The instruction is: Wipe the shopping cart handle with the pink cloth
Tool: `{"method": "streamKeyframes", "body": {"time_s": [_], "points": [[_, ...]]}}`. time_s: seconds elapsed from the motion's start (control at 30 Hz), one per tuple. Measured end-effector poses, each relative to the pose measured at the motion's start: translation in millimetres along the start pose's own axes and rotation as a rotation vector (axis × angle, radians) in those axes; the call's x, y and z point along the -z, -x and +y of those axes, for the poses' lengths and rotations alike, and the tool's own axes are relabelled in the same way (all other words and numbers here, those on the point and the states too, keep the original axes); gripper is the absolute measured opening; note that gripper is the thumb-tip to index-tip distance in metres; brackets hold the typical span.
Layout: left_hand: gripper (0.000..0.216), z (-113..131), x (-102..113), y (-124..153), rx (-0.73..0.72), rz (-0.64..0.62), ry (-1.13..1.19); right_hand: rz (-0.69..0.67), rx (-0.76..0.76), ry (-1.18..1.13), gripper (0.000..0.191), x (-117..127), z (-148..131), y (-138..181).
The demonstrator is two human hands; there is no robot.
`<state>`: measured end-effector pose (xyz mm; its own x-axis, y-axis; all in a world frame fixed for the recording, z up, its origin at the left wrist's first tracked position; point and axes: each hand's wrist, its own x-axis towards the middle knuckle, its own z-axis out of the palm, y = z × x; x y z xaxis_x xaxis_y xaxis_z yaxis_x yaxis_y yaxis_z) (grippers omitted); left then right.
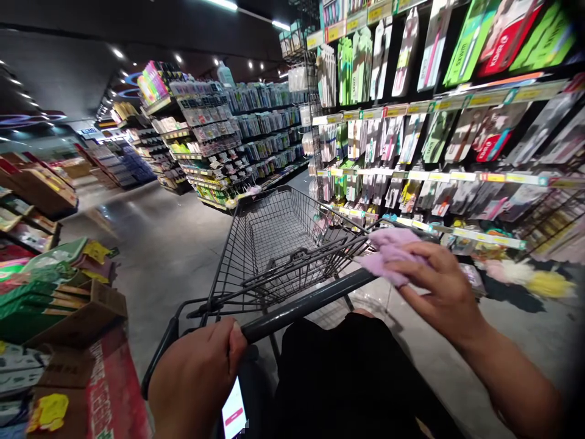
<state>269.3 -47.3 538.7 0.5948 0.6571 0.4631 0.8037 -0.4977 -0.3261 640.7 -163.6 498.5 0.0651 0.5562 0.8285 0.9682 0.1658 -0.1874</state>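
In front of me stands a grey wire shopping cart (274, 235) with nothing visible in its basket. My left hand (196, 369) is wrapped round the left part of its dark handlebar (315, 300). At the bar's right end, my right hand (434, 283) grips a pale purple cloth (395, 250), which lies against the bar and corner of the cart. Its fingers are bent over the cloth. Below my left hand a lit phone screen (234, 411) shows, partly cut off by the hand.
Shelves of hanging packaged goods (411, 134) rise close on the right. Another shelf unit (210, 134) stands ahead to the left. Cardboard boxes of goods (86, 314) line the near left. Grey floor (173, 244) runs between them.
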Motion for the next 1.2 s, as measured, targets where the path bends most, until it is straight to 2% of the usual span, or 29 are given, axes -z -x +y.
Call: {"method": "streamKeyframes", "body": {"time_s": [0.13,0.3,0.37,0.5,0.57,0.67,0.83,0.97,1.07,1.13,1.2], "points": [[0.039,-1,-1,0,-0.002,0.025,0.004,0.118,-0.128,0.038,0.024,1,17,-5],[0.040,-3,-1,0,-0.017,0.063,-0.025,-0.018,0.024,-0.003,0.027,-3,4,-6],[0.040,-5,-2,1,-0.023,0.078,-0.047,-0.037,-0.006,0.010,0.026,1,9,-7],[0.040,-11,-6,1,-0.033,0.099,-0.087,0.016,-0.166,0.032,0.023,7,26,-20],[0.040,-15,-8,0,-0.037,0.093,-0.095,-0.067,-0.152,0.007,0.023,5,26,-30],[0.039,-23,-10,-1,-0.034,0.068,-0.091,-0.204,-0.088,-0.028,0.023,2,21,-38],[0.038,-32,-16,2,-0.020,0.042,-0.055,-0.208,-0.078,-0.016,0.021,3,15,-35],[0.040,-34,-22,6,-0.017,0.122,-0.067,-0.208,-0.005,0.040,0.018,0,-13,-35],[0.040,-36,-24,6,-0.031,0.161,-0.086,-0.234,0.095,-0.016,0.017,-6,-39,-39],[0.039,-38,-24,6,-0.051,0.172,-0.090,-0.288,0.108,-0.053,0.019,-7,-45,-43],[0.038,-40,-24,5,-0.074,0.187,-0.088,-0.339,0.047,-0.041,0.020,-5,-36,-47]]}}
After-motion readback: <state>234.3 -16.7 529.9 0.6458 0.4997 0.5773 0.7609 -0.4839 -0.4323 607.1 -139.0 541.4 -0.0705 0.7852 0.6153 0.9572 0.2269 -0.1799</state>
